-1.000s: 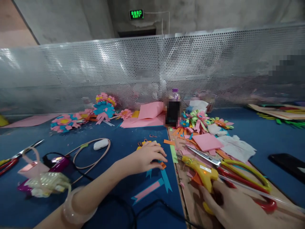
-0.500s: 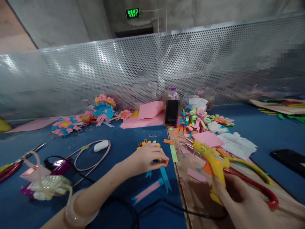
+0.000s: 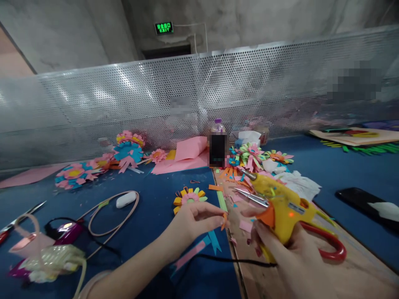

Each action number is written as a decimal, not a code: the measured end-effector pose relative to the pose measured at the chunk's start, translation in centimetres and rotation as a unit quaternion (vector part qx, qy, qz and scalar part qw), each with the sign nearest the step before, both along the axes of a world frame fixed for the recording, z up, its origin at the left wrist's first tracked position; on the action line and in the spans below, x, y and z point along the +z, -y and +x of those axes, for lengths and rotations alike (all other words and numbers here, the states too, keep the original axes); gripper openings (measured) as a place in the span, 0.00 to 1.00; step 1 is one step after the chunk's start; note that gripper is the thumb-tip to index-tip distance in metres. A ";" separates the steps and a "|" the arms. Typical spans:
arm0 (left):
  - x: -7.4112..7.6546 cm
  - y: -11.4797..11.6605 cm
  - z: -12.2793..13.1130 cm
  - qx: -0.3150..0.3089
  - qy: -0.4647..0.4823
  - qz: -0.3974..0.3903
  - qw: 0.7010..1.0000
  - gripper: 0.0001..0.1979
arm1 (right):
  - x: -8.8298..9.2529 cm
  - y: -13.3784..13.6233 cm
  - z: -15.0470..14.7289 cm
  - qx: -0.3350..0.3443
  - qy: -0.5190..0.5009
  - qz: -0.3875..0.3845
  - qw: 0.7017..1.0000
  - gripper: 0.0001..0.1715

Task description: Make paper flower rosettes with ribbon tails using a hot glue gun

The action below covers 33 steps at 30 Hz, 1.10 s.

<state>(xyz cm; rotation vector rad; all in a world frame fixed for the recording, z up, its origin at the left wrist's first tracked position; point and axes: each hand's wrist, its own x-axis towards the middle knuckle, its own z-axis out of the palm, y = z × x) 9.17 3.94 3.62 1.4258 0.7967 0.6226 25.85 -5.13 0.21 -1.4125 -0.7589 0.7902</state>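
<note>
Though the flower beyond the left hand already bears petals, that hand pinches a loose strip while the right hand grips the glue gun.

This looks like a papercraft workspace in a public or commercial building, rather than a home. A lit green exit sign in Chinese and English hangs on a bare concrete wall, and a perforated metal partition backs the blue tabletop. Paper flowers, pink paper scraps, scissors and a yellow hot-glue gun mark it as a crafting spot.
</note>
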 end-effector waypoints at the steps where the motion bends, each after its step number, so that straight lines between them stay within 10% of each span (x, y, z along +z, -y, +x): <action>1: -0.1 0.1 0.1 0.005 0.012 -0.033 0.999 0.11 | 0.4 0.0 -0.2 -0.014 0.019 -0.001 1.000 0.22; 8: -0.5 0.8 0.5 0.018 0.089 -0.176 0.980 0.09 | 1.6 0.3 -2.3 -0.014 0.109 0.013 0.994 0.13; 33: 0.1 0.7 0.6 0.003 0.065 -0.207 0.976 0.16 | 0.1 -0.5 -3.0 0.041 0.032 0.000 0.999 0.16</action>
